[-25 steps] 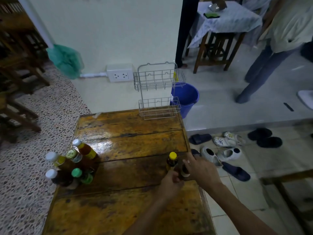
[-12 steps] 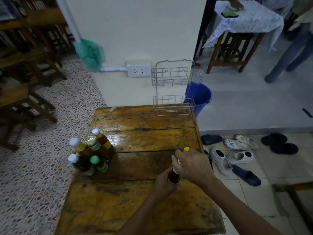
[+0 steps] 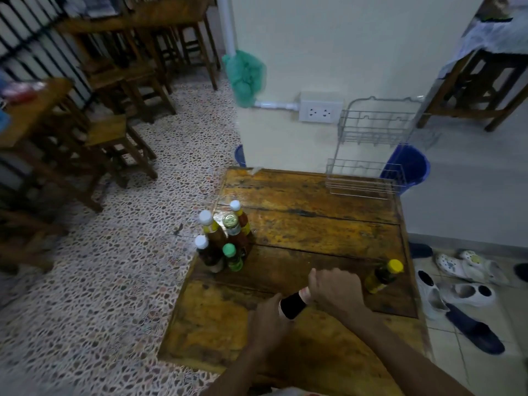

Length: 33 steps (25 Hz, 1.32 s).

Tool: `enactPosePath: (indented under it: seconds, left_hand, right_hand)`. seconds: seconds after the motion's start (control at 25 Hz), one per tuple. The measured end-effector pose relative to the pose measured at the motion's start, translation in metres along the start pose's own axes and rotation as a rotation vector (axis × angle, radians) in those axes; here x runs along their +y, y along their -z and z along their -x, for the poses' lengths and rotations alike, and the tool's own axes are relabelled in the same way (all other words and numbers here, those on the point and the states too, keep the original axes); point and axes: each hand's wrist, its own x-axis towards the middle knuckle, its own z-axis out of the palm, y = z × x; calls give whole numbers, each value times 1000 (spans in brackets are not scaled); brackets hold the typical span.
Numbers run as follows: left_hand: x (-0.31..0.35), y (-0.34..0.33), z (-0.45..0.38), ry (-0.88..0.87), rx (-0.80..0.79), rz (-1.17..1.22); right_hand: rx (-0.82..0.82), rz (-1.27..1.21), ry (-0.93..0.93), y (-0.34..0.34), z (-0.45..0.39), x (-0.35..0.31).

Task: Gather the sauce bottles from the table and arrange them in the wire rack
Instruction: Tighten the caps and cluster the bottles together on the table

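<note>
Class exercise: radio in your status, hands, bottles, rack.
Both hands, left and right, on dark bottle. Yellow-capped bottle beside. Five bottles clustered left. Rack empty, path clear.

Seven sauce bottles (image 3: 233,228), maybe; one wire rack (image 3: 368,155); two hands (image 3: 337,290).

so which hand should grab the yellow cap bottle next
Right. The right hand is closer to the yellow-capped bottle by the table's right edge, though it grips the dark bottle top; the left hand holds its base, farther away.
</note>
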Motion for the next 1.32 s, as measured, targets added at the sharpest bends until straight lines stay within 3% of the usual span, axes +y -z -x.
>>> enactPosePath:
  seconds: [0.16, 0.24, 0.32, 0.44, 0.52, 0.64, 0.8, 1.0, 1.08, 1.16, 1.32]
  left_hand:
    - [-37, 24, -6, -20, 101, -244]
    - [-53, 34, -11, -41, 137, -292]
    - [-67, 48, -19, -82, 85, -204]
    - [-86, 82, -37, -98, -232, 78]
    - [-95, 95, -45, -108, -397, 104]
    - [-101, 99, -50, -90, -401, 122]
    - [-104, 92, -49, -40, -295, 68]
    - [-99, 75, -41, -57, -128, -197]
    - [-100, 78, -42, -51, -168, -171]
    - [-106, 85, -49, -68, -251, -102]
    - [-112, 98, -52, -86, -388, 12]
  right_hand:
    - [-256, -173, 4, -22, -23, -27]
    - [-284, -237, 6, -20, -32, -41]
    - [-129, -179, 117, -18, -30, -56]
    - [134, -203, 286, -15, -35, -66]
    - [225, -145, 371, -15, -39, -66]
    - [266, -121, 316, -10, -48, -75]
    - [46, -133, 137, -15, -55, -85]
    - [-383, -53, 222, -46, -59, -74]
    - [-299, -50, 147, -50, -56, -78]
    - [-117, -108, 112, -51, -49, -80]
    - [95, -93, 284, -46, -40, -78]
